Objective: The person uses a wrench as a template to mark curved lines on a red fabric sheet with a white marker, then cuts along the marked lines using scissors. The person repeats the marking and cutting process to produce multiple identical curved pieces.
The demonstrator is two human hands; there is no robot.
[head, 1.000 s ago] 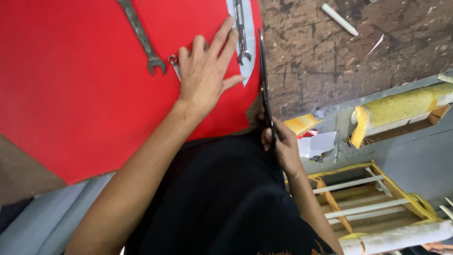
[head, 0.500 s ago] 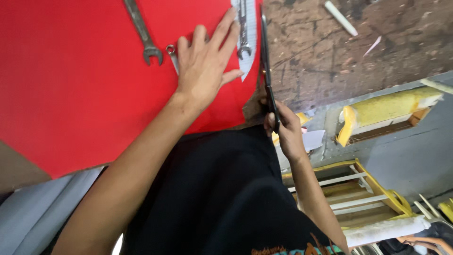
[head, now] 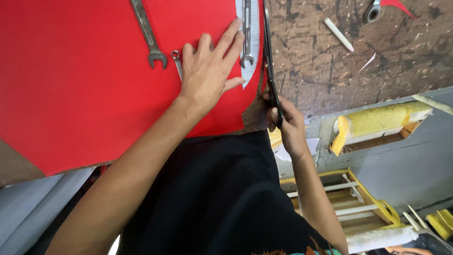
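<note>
Head view: right hand (head: 288, 123) fingers curled through scissors (head: 270, 71) handles | blades run straight up the red sheet (head: 75, 85) edge, tips cut off at top | left hand (head: 210, 71) flat, fingers spread, on sheet, partly hiding a small wrench (head: 177, 61)

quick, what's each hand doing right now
Left hand: open, flat on the red sheet.
Right hand: closed on the black scissors.

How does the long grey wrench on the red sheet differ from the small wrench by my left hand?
The long grey wrench lies clear of the left hand and shows its open-ended jaw; the small wrench shows a ring end and runs under that hand's fingers. Both are grey metal and rest on the red sheet.
</note>
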